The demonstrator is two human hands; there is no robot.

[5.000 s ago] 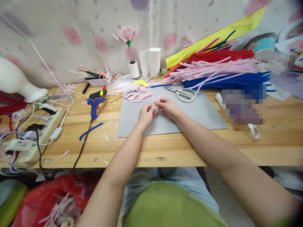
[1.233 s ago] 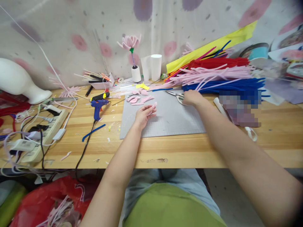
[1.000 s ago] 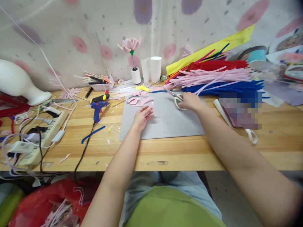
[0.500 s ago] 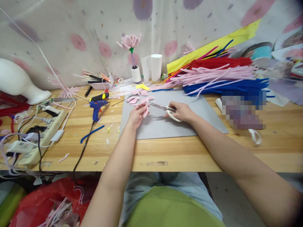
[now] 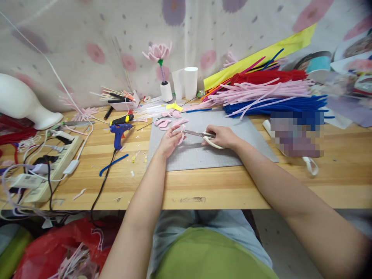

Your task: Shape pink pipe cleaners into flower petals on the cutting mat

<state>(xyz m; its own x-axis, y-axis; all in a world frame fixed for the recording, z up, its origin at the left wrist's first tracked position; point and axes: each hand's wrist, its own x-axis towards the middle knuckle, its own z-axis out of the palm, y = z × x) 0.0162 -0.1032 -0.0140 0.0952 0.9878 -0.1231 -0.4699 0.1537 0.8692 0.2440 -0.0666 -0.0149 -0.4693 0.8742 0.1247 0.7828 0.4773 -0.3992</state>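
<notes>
My left hand (image 5: 171, 142) pinches a pink fuzzy petal (image 5: 182, 136) made of pipe cleaner, over the left part of a grey cutting mat (image 5: 203, 158). In my right hand (image 5: 221, 136) is a pair of scissors (image 5: 213, 142) with white handles, fingers closed round the grips. The blades point left and their tips touch or nearly touch the petal; the exact contact is too small to make out. Just behind my left hand, several finished-looking pink petals (image 5: 162, 123) lie on the mat.
A blue glue gun (image 5: 118, 135) with a black cord lies left of the mat, near a power strip (image 5: 54, 168). Bundles of pink pipe cleaners (image 5: 261, 92) and blue ones (image 5: 273, 105) are piled at the back right. A pink flower (image 5: 158, 52) stands upright in a white holder (image 5: 166, 92).
The scissor blades have come together from a spread position, at the petal. The petal has turned in my left hand, whose fingers have shifted slightly.
</notes>
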